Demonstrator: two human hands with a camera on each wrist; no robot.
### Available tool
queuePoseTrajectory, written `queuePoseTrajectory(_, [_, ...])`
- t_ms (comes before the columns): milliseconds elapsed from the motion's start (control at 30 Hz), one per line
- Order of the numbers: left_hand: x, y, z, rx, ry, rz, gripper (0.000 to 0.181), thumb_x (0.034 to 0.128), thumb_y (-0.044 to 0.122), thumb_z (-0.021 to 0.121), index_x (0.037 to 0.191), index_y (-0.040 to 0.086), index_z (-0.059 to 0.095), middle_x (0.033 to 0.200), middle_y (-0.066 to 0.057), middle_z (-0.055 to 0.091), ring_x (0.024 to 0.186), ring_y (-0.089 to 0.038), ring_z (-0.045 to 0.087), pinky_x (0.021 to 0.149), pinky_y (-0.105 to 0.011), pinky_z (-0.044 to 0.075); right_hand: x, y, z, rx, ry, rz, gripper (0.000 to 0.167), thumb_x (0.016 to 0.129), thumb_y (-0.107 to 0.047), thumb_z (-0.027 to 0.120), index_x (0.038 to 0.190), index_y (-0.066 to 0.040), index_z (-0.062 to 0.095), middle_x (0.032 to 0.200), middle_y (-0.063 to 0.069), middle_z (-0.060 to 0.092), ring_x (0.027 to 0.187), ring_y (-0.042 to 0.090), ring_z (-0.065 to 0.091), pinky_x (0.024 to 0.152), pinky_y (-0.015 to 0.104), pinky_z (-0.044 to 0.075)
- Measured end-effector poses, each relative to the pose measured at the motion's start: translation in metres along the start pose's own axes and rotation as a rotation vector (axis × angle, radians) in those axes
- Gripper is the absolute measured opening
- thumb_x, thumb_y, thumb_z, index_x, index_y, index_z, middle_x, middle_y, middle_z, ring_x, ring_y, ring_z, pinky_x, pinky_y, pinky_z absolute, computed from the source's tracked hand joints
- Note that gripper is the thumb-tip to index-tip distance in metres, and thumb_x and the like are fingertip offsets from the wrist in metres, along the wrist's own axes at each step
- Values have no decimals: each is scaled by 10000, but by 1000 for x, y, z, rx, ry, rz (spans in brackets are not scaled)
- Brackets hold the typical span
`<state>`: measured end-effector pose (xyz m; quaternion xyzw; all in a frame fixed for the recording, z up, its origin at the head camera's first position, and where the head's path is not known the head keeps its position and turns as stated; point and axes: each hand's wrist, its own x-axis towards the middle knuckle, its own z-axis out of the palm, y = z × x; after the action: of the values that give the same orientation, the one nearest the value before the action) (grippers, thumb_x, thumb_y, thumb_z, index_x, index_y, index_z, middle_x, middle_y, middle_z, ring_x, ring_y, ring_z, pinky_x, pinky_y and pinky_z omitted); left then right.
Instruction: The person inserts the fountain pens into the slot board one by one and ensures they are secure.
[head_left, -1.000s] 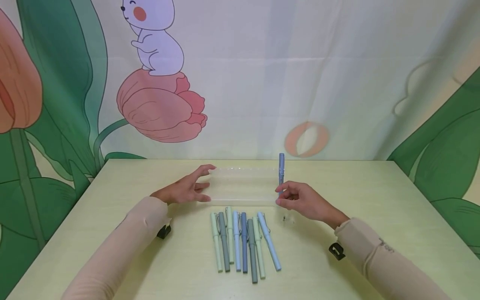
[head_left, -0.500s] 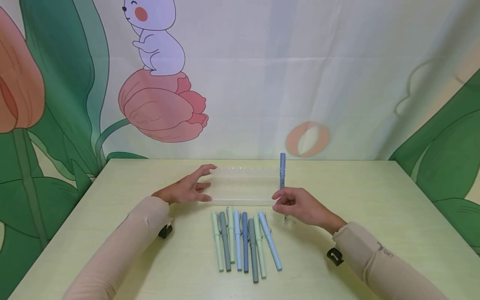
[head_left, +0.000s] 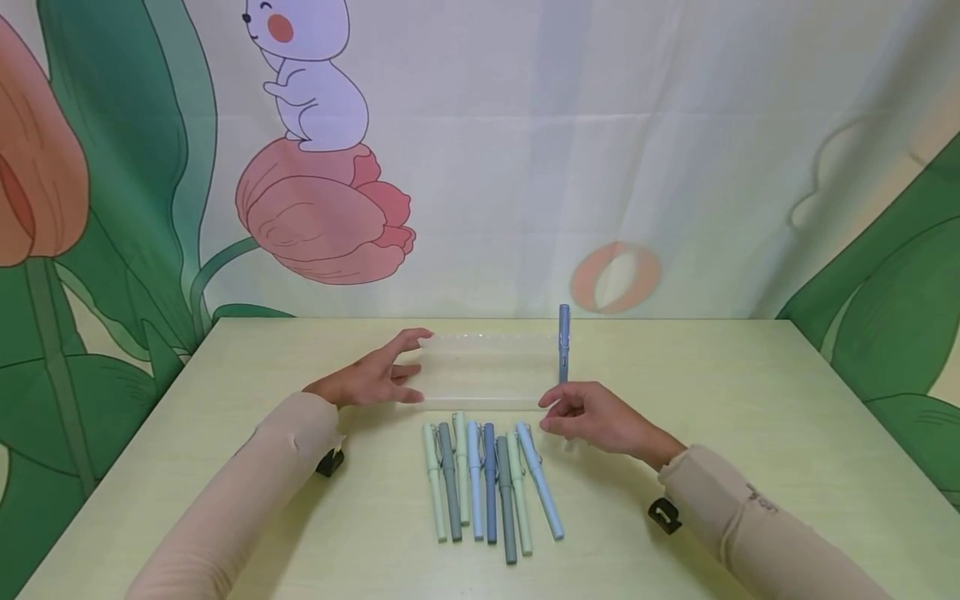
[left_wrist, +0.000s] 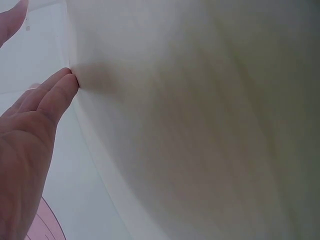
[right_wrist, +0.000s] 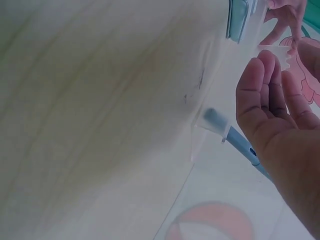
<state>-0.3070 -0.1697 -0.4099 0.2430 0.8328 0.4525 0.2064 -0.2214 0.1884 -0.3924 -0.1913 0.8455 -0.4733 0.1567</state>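
Observation:
A clear plastic rack [head_left: 487,371] with a notched back edge sits near the table's far edge. At its right end a blue capped pen [head_left: 564,342] stands upright, its lower end inside the clear plastic [right_wrist: 212,122] in the right wrist view. My left hand [head_left: 375,372] touches the rack's left end with spread fingers; the left wrist view shows its fingers [left_wrist: 57,92] fairly straight. Just in front of the rack's right end is my right hand [head_left: 592,417], its fingers [right_wrist: 252,82] loosely bent, holding nothing and apart from the pen.
Several capped pens [head_left: 491,483] in pale green, grey-green and blue lie side by side in front of the rack. Pale wood tabletop [head_left: 750,400] extends to both sides. A printed curtain [head_left: 487,167] hangs behind the far edge.
My right hand has drawn away from the upright pen, toward me and slightly left. The pen stays standing; my left hand and the rack have hardly moved.

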Motion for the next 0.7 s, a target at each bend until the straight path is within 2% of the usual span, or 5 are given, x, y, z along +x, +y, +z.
queuePoseTrajectory(300, [0,-1,1,9,7,-9,947,873,101,783,1553,316,160,1628,-205,125,1428,-405,342,1086,-565,373,5,3,6,10,-27,44,305,931,-105,712,1164,67,614,900,69,681,794,239,636,748,379,572])
queuePoseTrajectory(433, [0,0,2,2,7,-14,957,871,103,787,1563,282,150,1628,-208,124,1428,-413,339,1081,-573,374,6,4,8,13,-34,63,298,928,-104,713,1153,65,617,884,71,681,769,220,630,721,360,568])
queuePoseTrajectory(700, [-1,2,0,4,3,-10,950,873,104,784,1559,295,154,1627,-207,123,1428,-415,336,1081,-569,376,4,1,11,-4,-34,107,285,904,-112,736,1099,65,627,805,45,657,689,180,605,671,320,543])
